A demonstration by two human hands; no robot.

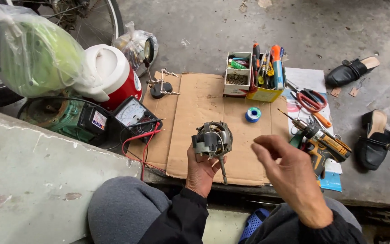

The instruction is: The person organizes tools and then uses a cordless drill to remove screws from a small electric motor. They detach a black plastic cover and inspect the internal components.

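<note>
Concrete floor carries flattened cardboard; on the cardboard: solder spool, tool box, multimeter.

A grey concrete floor, stained and pitted, lies under flat daylight. A flattened cardboard sheet covers part of it. A pale concrete ledge runs at lower left; a bicycle wheel stands behind.

Left hand grips small motor over cardboard (shaft down), right hand loose nr cordless drill.
</note>
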